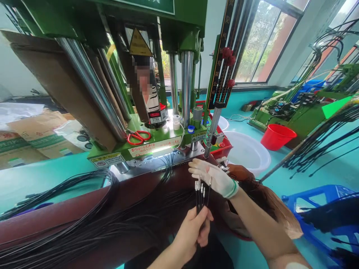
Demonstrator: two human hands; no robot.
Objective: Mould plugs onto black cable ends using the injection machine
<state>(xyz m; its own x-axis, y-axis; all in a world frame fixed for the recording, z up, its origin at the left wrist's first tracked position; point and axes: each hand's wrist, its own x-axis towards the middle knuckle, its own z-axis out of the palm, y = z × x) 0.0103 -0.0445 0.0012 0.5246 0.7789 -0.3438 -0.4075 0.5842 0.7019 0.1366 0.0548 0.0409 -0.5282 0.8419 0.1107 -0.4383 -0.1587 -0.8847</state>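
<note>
My left hand [198, 228], bare, is closed around a small bunch of black cables [198, 203]. Their silvery metal connectors [202, 189] stick up above the fist at slightly different heights. My right hand [214, 175] wears a white glove with a green cuff band. Its fingers stretch out to the left, just behind and above the connector tips; whether they touch them I cannot tell. Beyond both hands is the green press machine [165, 136], with more black cables [168, 164] hanging over the front of its metal bed.
Long black cables [92, 220] lie across the dark red surface [42, 228] at left. Red-handled scissors [138, 137] rest on the machine's ledge. To the right are a white tub [263, 157], a red bucket [277, 136], a blue stool [303, 198] and more hanging cables [316, 144].
</note>
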